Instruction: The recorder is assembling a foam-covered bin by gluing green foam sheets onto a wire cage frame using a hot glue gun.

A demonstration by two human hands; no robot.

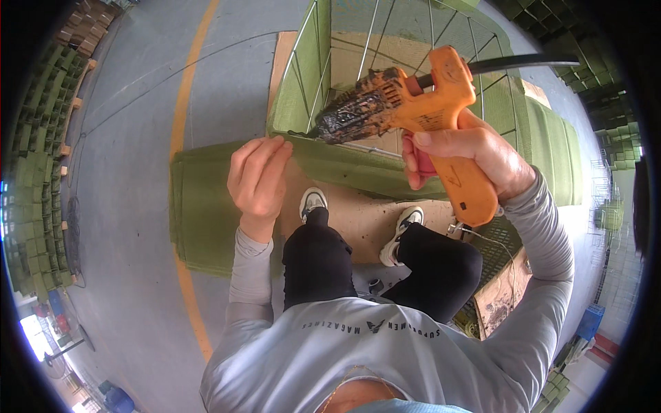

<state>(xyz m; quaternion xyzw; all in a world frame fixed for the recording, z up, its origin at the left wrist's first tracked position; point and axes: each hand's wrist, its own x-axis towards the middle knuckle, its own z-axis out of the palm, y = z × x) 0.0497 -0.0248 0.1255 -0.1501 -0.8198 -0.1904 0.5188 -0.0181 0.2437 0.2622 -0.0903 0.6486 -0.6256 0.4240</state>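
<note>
My right hand is wrapped round the orange grip of a hot glue gun, with fingers at its red trigger. The gun's front is crusted with dark glue, and a black glue stick pokes out of its back. Its nozzle points left, close to the corner of green fabric stretched over a wire frame. At that corner, the fingers of my left hand are pressed together on the fabric's edge. Exactly what lies between the fingertips is partly hidden.
Folded green fabric lies on the left, with cardboard under my feet. A dark crate and a stained board are by my right leg. Stacks of green boxes line the left side; a yellow line crosses the grey floor.
</note>
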